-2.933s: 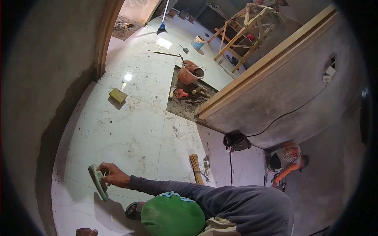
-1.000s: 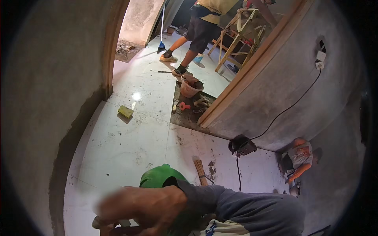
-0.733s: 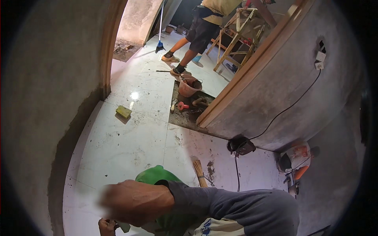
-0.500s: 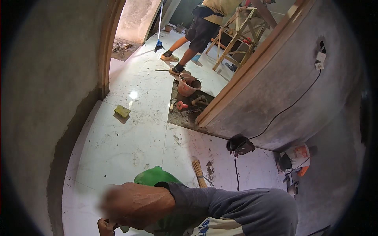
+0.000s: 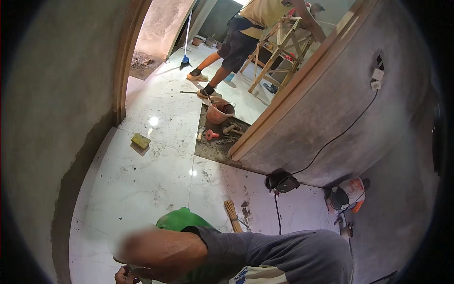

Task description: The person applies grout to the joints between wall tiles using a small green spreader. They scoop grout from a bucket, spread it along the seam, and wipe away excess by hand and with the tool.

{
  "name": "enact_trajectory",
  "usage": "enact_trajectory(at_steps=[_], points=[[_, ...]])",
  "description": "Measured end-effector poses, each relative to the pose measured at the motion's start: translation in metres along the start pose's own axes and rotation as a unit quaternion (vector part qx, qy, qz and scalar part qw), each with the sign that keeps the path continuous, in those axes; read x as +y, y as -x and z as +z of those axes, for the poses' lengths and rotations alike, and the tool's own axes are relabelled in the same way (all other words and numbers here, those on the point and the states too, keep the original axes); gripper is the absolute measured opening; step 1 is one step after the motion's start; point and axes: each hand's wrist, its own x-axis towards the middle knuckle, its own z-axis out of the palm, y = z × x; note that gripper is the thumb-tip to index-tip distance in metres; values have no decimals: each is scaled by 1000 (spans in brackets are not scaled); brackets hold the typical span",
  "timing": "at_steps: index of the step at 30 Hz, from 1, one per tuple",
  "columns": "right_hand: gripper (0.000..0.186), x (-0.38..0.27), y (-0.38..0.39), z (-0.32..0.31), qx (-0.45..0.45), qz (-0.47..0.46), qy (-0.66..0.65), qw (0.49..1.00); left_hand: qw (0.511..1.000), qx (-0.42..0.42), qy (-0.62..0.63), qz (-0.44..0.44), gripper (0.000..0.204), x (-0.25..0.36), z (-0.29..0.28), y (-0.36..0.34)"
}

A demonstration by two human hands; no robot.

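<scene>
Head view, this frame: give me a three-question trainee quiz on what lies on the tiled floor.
1. True or false: the yellow sponge lies on the white tiles near the curved grey wall.
2. Where does the orange bucket stand? A. on the wooden scaffold B. at the untiled patch of floor C. beside the green bucket
3. Fill in: the black cable runs down the wall from a socket to a black ____ on the floor.

Key: 1 true; 2 B; 3 power tool.
</scene>
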Motion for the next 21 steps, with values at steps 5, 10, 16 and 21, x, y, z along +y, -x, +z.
enact_trajectory(at_steps=[5,10,16,21], points=[[30,5,-2,6,1,0,-11,1000,1000,-7,-5,-3,37,-1,-1,-2],[29,5,-5,0,8,-8,3,1000,1000,-7,-6,-8,37,-3,-5,-1],[28,8,-5,2,16,4,-31,999,1000,-8,-3,-15,37,-3,-11,-1],[30,5,-14,-1,-12,24,-41,999,1000,-14,-3,-26,38,-4,-14,0]])
